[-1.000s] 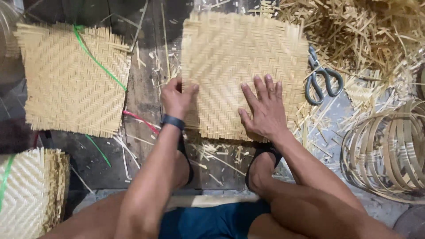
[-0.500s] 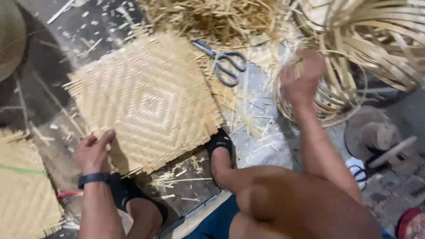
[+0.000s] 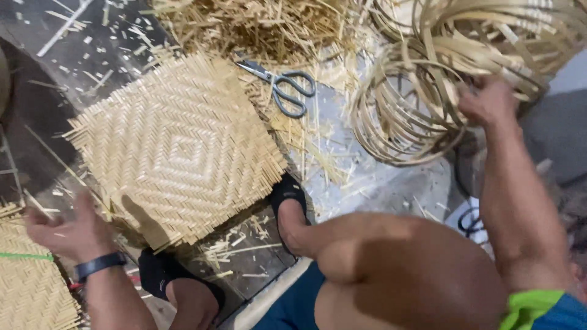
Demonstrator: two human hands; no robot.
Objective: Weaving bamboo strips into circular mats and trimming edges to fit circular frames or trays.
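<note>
Bamboo strips, pale and flat, are woven into a square mat (image 3: pixel 177 150) with a diamond pattern and frayed edges, lying on the dark plank floor (image 3: pixel 36 110). The left hand (image 3: pixel 64 232) hovers just off the mat's near-left corner, fingers loosely curled and holding nothing, a dark band on the wrist. Far right, the right hand (image 3: pixel 489 101) is closed on a bundle of thin bamboo hoops (image 3: pixel 416 91), arm stretched out. Grey-handled scissors (image 3: pixel 284 85) lie between mat and hoops, beside a heap of straw-like offcuts (image 3: pixel 263 24).
</note>
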